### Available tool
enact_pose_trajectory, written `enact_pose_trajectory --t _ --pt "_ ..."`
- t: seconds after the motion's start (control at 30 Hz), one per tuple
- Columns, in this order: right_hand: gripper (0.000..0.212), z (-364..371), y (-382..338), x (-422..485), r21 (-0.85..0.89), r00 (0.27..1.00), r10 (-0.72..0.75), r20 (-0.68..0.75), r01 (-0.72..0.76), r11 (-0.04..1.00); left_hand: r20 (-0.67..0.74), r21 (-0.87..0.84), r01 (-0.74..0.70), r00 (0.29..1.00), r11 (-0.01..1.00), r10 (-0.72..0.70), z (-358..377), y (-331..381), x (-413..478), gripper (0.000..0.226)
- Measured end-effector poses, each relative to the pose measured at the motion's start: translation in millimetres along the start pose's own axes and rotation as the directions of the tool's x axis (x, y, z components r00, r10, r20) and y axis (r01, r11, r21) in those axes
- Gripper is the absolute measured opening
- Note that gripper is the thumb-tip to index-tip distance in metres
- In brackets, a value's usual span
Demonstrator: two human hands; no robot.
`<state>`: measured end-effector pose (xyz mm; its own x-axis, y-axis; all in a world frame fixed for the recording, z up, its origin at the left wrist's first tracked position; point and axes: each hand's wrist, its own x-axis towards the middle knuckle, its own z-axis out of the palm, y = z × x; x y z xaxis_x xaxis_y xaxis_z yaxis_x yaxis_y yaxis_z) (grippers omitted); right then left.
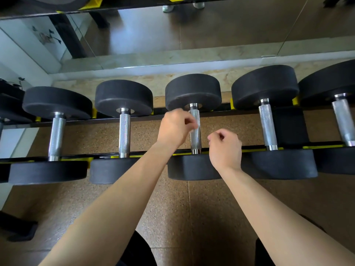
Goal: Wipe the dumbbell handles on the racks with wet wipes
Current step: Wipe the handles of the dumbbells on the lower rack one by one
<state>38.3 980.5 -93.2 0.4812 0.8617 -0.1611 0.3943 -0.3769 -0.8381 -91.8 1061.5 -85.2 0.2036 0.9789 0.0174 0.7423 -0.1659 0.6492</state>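
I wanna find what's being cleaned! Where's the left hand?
Head view, centre: the left hand is at the far end of the middle dumbbell handle, with the right hand just across it on the right.

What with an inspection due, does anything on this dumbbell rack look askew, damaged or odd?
Nothing stands out. The dumbbells lie side by side on the rack, handles roughly parallel, with no visible damage. A pale blur sits by the left hand; whether that is a wipe cannot be told.

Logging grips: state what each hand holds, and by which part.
Cannot be told: left hand and right hand curl beside the middle dumbbell handle; blur hides any grip.
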Motion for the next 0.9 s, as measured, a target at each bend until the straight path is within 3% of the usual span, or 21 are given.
enact_pose_trajectory --t 0.13,0.23,0.4,0.57,0.63,0.73,0.9 --pt "0.022 -0.1 1.7 1.9 0.008 1.000 -0.004 0.012 0.004 1.000 0.215 0.117 -0.092 0.974 0.989 0.065 1.2 -0.7 -13.3 0.006" --pt "0.017 -0.8 2.5 2.9 0.001 0.998 -0.044 0.036 0.044 0.999 0.165 0.123 -0.078 0.985 0.989 0.057 1.5 9.1 -6.5 0.004" --pt "0.023 -5.9 5.6 15.8 0.093 0.961 -0.174 0.215 0.157 0.983 -0.046 -0.206 0.063 0.996 0.977 -0.073 15.5 13.8 -19.4 0.008" --pt "0.024 -15.6 9.2 30.8 0.206 0.910 -0.207 0.358 0.139 0.969 -0.011 -0.393 0.096 0.994 0.915 -0.109 10.7 7.8 -34.7 0.007" --pt "0.024 -12.2 5.1 40.2 0.170 0.921 -0.232 0.315 0.186 0.968 -0.115 -0.457 0.158 0.965 0.875 -0.235 12.0 9.8 -38.3 0.008" --pt "0.021 -0.8 -7.0 58.0 0.089 0.949 -0.289 0.129 0.279 0.956 -0.218 -0.530 0.247 0.885 0.811 -0.412 14.5 9.6 -40.4 0.012" --pt "0.010 22.6 -8.5 73.9 0.008 0.937 -0.344 0.065 0.344 0.939 -0.238 -0.488 0.288 0.865 0.824 -0.442 13.8 11.6 -42.1 0.011"
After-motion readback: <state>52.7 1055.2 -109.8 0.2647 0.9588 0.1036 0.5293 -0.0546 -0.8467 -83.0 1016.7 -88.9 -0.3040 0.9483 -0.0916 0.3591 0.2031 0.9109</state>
